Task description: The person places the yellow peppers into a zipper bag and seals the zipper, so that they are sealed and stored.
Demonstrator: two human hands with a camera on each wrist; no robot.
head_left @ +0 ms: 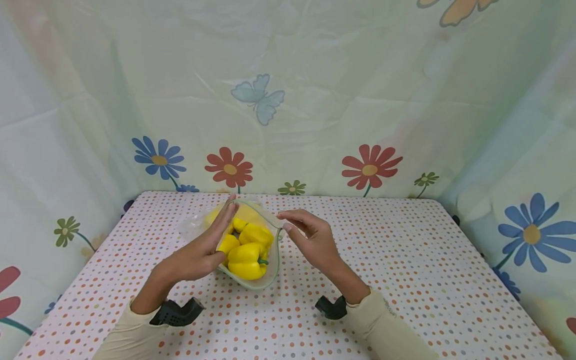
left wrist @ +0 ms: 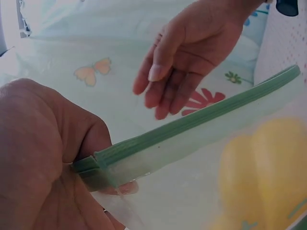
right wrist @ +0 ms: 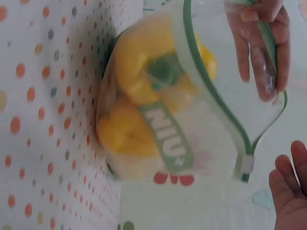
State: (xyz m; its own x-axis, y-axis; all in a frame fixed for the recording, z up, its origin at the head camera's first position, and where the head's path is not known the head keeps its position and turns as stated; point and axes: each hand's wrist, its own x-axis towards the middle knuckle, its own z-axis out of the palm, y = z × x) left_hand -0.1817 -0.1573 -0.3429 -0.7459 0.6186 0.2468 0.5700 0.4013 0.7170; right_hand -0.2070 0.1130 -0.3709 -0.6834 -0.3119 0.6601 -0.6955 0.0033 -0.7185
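Observation:
A clear zip bag [head_left: 263, 286] with a green zip strip [left wrist: 187, 120] lies on the table, its mouth gaping toward me. Several yellow bell peppers [head_left: 246, 262] are inside, one showing a green stem. My left hand [head_left: 198, 255] holds the bag's left rim between thumb and fingers, the fingers stretched out along the film. To the right of the mouth is my right hand [head_left: 315, 242], its fingers loosely bent. It appears apart from the bag in both wrist views. A pale slider [right wrist: 247, 164] sits at the zip's end, near the right fingertips.
The table is covered with a dotted cloth [head_left: 396, 260]. Crumpled clear plastic [head_left: 191, 225] lies behind the left hand; whether it is part of the bag I cannot tell. A printed curtain [head_left: 315, 125] with flowers and butterflies surrounds the table's back and sides.

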